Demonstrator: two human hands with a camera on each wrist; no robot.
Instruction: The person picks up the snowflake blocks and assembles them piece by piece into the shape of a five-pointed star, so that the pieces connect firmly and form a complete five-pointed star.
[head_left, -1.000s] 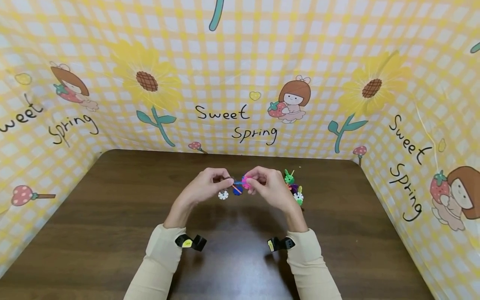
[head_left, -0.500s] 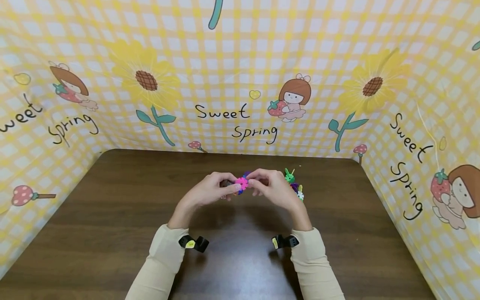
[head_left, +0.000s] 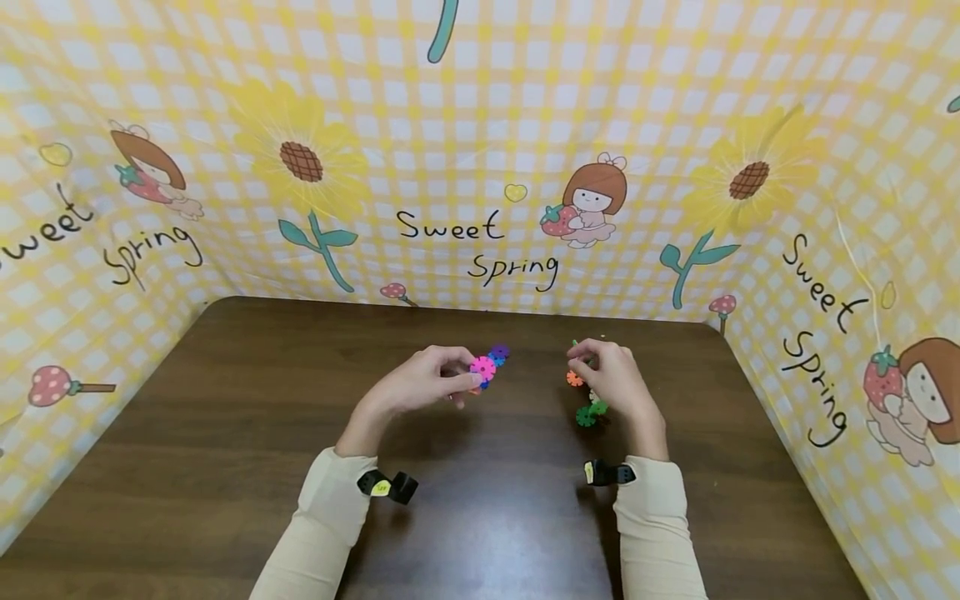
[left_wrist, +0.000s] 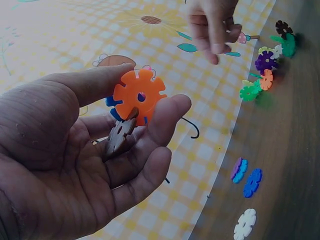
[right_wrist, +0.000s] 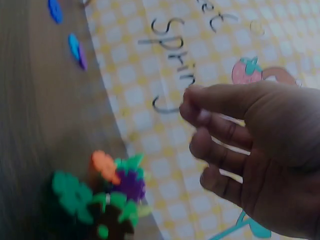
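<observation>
My left hand (head_left: 420,379) pinches a small cluster of joined, notched snowflake discs above the table. A pink disc (head_left: 483,367) faces the head camera; in the left wrist view an orange disc (left_wrist: 125,97) and a brown disc (left_wrist: 119,137) show between thumb and fingers, with some blue behind. Off to the right, my right hand (head_left: 615,375) hovers near a group of coloured discs, its fingers loosely bent and nothing between them. That group has an orange disc (right_wrist: 103,166), a purple disc (right_wrist: 131,186) and green discs (right_wrist: 72,196); the hand partly covers it in the head view.
On the dark wooden table (head_left: 262,492) lie a white disc (left_wrist: 245,225), a blue disc (left_wrist: 253,182) and a purple-and-light-blue pair (left_wrist: 239,170). A yellow checked cloth (head_left: 360,250) rises around the table's back and sides.
My right hand has let go of the pink disc and moved right to the disc group. My left hand keeps the cluster, having shifted slightly right from a second ago.
</observation>
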